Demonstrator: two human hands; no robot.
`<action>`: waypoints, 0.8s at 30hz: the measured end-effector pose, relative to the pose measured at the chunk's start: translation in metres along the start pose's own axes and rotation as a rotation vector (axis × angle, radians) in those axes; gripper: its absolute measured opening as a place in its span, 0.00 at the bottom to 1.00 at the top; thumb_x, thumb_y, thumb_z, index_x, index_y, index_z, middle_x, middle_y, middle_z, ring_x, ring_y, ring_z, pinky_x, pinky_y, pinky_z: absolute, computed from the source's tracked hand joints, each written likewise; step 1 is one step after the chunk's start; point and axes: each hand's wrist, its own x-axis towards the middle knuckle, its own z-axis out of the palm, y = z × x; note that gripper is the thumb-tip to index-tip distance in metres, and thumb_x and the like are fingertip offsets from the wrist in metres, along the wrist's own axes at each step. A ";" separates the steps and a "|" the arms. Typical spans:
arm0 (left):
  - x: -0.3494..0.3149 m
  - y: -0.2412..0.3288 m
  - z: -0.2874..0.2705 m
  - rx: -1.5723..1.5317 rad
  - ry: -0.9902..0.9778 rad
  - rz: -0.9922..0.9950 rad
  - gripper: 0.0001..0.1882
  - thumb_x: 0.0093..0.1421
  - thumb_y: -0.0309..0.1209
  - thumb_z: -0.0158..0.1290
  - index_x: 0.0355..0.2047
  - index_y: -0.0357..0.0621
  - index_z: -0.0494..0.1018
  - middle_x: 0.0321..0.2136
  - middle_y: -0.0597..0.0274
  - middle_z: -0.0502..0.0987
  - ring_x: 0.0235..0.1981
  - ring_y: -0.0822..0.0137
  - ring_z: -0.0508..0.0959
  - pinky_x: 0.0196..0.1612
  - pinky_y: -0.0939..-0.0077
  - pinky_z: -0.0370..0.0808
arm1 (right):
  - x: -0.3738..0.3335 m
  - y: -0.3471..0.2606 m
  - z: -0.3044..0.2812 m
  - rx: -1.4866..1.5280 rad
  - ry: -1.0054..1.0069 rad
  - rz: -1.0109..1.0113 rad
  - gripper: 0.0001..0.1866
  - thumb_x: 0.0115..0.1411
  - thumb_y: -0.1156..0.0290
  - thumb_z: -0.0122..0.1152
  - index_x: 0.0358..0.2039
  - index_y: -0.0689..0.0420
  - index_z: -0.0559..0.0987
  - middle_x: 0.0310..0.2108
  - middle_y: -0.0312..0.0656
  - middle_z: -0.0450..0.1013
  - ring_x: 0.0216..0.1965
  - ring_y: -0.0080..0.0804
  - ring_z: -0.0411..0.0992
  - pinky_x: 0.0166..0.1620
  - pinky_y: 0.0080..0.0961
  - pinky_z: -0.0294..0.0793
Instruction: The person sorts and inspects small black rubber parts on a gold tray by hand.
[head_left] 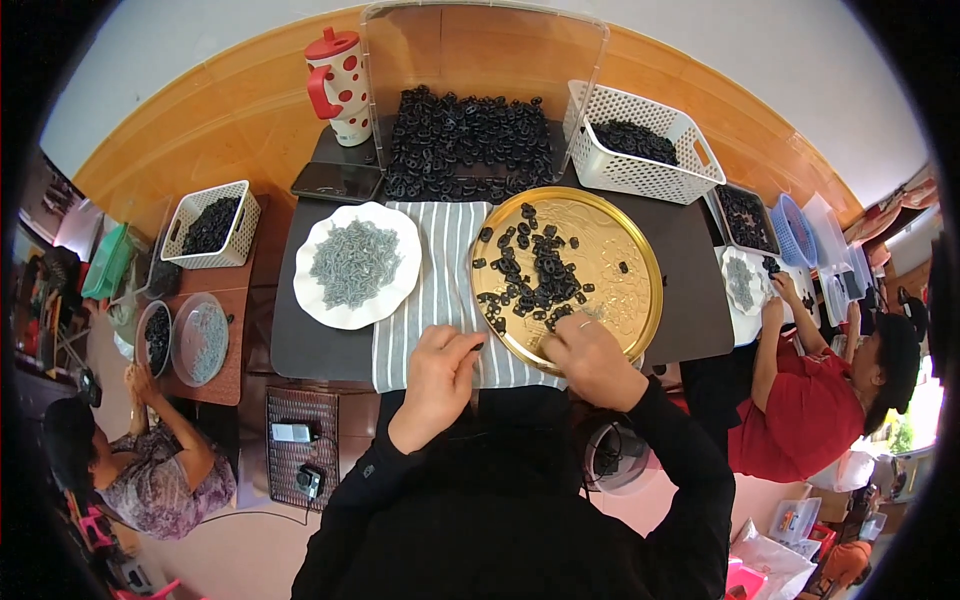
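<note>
My left hand (437,380) is closed over the striped cloth (430,270), with a small black plastic piece (478,346) showing at its thumb and fingertips. At the near right of the round gold tray (625,225), my right hand (593,358) has its fingers curled down and drawn together. Black pieces (553,265) lie loose across the tray, and some touch the area by those fingertips. What the right fingertips hold, if anything, is hidden. Left of the cloth stands a white scalloped plate (312,300) heaped with small grey slender parts (357,263).
Behind the tray, a clear bin (485,50) spills many black pieces. A white basket (645,180) stands right of it, a dotted tumbler (343,85) and dark phone (338,181) left. Co-workers sit at side tables, one at left (150,480), one in red (800,420) at right.
</note>
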 end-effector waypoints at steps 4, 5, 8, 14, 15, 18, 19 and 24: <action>0.000 0.002 0.006 0.158 -0.013 0.037 0.12 0.47 0.17 0.53 0.35 0.35 0.76 0.25 0.53 0.70 0.31 0.52 0.68 0.33 0.62 0.67 | -0.013 0.011 -0.002 0.366 0.287 0.285 0.06 0.49 0.82 0.55 0.30 0.63 0.74 0.28 0.44 0.68 0.31 0.39 0.69 0.34 0.27 0.68; 0.000 0.003 0.006 0.201 0.016 0.049 0.11 0.46 0.17 0.54 0.33 0.35 0.75 0.25 0.53 0.70 0.31 0.52 0.68 0.34 0.63 0.67 | -0.016 0.012 -0.003 0.570 0.386 0.389 0.06 0.50 0.84 0.56 0.31 0.63 0.74 0.27 0.43 0.68 0.30 0.38 0.69 0.33 0.25 0.68; 0.001 0.003 0.007 0.267 0.065 0.055 0.10 0.44 0.19 0.58 0.30 0.35 0.75 0.25 0.54 0.70 0.31 0.52 0.68 0.33 0.63 0.66 | -0.028 0.009 -0.002 0.787 0.432 0.575 0.06 0.52 0.86 0.55 0.31 0.63 0.75 0.26 0.43 0.69 0.29 0.34 0.70 0.32 0.23 0.68; 0.004 0.013 0.006 0.334 0.039 0.010 0.09 0.43 0.24 0.62 0.25 0.36 0.75 0.25 0.55 0.70 0.30 0.55 0.67 0.33 0.65 0.65 | -0.042 0.000 0.004 0.687 0.533 0.526 0.04 0.53 0.85 0.56 0.30 0.64 0.75 0.26 0.43 0.69 0.28 0.33 0.70 0.31 0.21 0.67; 0.007 0.017 0.007 0.318 0.076 0.026 0.09 0.44 0.24 0.62 0.25 0.36 0.75 0.25 0.56 0.70 0.31 0.55 0.67 0.33 0.65 0.65 | -0.044 0.000 0.002 0.692 0.540 0.531 0.04 0.53 0.85 0.56 0.30 0.64 0.75 0.26 0.43 0.69 0.28 0.33 0.70 0.31 0.21 0.67; 0.013 0.028 0.018 0.249 0.115 0.054 0.08 0.44 0.23 0.62 0.25 0.36 0.75 0.27 0.56 0.70 0.31 0.55 0.68 0.33 0.64 0.65 | -0.047 0.000 0.002 0.683 0.613 0.589 0.04 0.53 0.85 0.55 0.31 0.65 0.75 0.26 0.43 0.69 0.27 0.32 0.69 0.30 0.21 0.67; 0.019 0.035 0.025 0.212 0.087 0.102 0.07 0.45 0.22 0.61 0.26 0.37 0.75 0.26 0.57 0.70 0.31 0.55 0.68 0.33 0.65 0.66 | -0.047 0.001 0.002 0.683 0.636 0.597 0.04 0.54 0.85 0.55 0.31 0.65 0.75 0.26 0.43 0.69 0.26 0.32 0.69 0.30 0.21 0.66; 0.045 0.054 0.066 0.227 -0.183 0.190 0.07 0.44 0.24 0.61 0.26 0.39 0.75 0.25 0.56 0.69 0.31 0.55 0.68 0.34 0.64 0.66 | -0.048 -0.003 0.009 0.731 0.693 0.607 0.04 0.54 0.85 0.54 0.30 0.64 0.75 0.26 0.43 0.69 0.26 0.30 0.68 0.30 0.20 0.66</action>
